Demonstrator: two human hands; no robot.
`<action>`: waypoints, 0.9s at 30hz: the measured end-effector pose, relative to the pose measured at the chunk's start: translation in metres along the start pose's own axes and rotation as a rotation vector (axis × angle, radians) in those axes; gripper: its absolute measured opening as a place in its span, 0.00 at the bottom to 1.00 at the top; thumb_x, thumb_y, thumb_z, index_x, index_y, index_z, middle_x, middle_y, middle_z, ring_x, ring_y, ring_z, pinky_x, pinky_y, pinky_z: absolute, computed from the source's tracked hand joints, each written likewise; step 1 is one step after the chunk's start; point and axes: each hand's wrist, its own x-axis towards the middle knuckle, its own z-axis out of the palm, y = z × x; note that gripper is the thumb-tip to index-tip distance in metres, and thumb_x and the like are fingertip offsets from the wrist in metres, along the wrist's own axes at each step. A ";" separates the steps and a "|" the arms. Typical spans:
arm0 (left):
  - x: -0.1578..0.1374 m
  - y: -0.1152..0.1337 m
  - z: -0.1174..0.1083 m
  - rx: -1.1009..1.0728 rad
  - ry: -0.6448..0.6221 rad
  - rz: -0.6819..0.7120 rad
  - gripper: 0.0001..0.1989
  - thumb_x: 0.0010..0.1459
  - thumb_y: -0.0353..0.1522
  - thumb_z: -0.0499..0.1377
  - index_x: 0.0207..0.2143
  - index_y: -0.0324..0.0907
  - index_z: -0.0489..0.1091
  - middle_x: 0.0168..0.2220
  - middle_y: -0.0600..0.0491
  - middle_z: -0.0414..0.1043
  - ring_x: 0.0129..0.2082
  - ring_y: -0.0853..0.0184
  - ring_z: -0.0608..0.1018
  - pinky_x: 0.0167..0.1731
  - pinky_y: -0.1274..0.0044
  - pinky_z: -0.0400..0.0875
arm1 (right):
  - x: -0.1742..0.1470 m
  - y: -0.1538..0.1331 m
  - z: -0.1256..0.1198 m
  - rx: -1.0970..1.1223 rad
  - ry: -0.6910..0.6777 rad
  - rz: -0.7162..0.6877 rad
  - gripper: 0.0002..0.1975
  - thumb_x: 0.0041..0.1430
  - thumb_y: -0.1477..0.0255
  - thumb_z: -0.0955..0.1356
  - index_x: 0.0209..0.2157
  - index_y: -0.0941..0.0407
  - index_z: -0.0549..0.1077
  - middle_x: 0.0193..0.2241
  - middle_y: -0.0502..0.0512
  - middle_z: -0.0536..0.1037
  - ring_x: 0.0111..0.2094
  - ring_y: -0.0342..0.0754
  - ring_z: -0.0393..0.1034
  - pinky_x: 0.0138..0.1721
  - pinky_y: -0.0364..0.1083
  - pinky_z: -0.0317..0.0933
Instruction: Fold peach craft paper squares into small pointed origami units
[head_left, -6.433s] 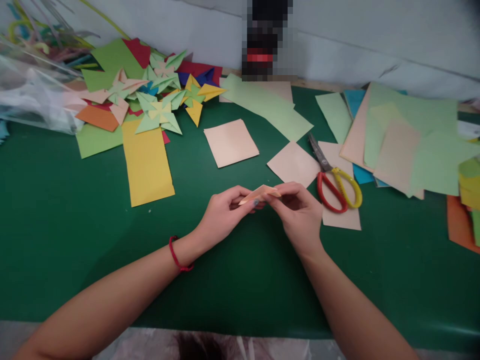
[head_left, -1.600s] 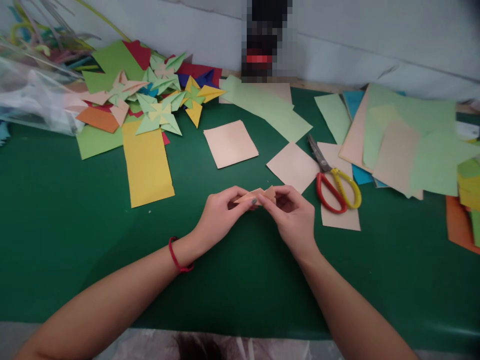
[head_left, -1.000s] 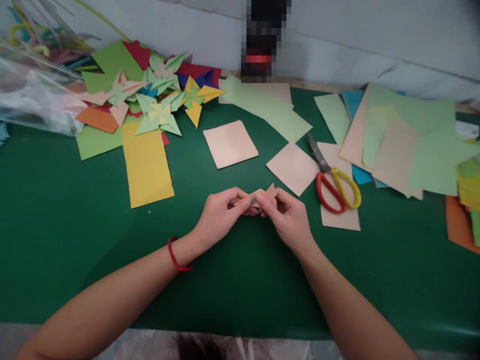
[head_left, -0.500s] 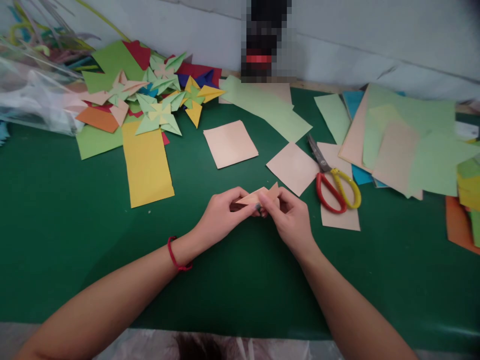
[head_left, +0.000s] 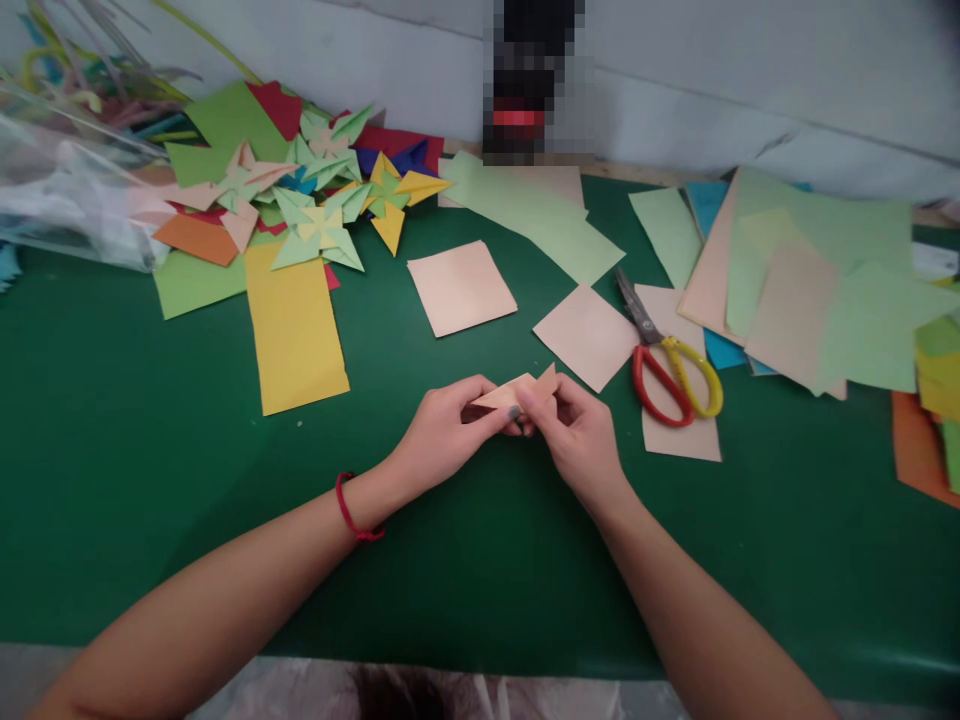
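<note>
Between my two hands is a small folded piece of pale pink paper point(head_left: 508, 393), pointed at its left end and with a flap standing up at its right. My left hand point(head_left: 448, 425), below a red cord bracelet, pinches it from the left with the thumb on the near side. My right hand point(head_left: 587, 435) grips its right part, thumb pressed on top. Fingers hide the paper's underside. Just beyond the hands lie a pink paper square point(head_left: 461, 288) and another pink square point(head_left: 585, 337), turned cornerwise. Scissors point(head_left: 652, 350) with one red and one yellow handle rest right of my right hand.
The green table point(head_left: 465, 590) runs back to a pale wall. Folded paper stars point(head_left: 319, 228) lie at the back left with coloured sheets and a yellow paper strip point(head_left: 296, 330). Green sheets point(head_left: 862, 290) overlap at the right. A clear plastic bag point(head_left: 75, 190) sits far left.
Hardly anything differs. My right hand has shifted very slightly on the folded paper, and both hands keep their grip.
</note>
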 end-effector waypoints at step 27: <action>0.003 -0.001 0.000 -0.112 -0.036 -0.066 0.15 0.62 0.38 0.50 0.28 0.38 0.67 0.27 0.51 0.75 0.29 0.69 0.79 0.34 0.78 0.74 | -0.002 -0.002 0.000 -0.175 0.021 -0.059 0.14 0.57 0.64 0.66 0.22 0.56 0.64 0.17 0.45 0.64 0.21 0.39 0.56 0.23 0.42 0.50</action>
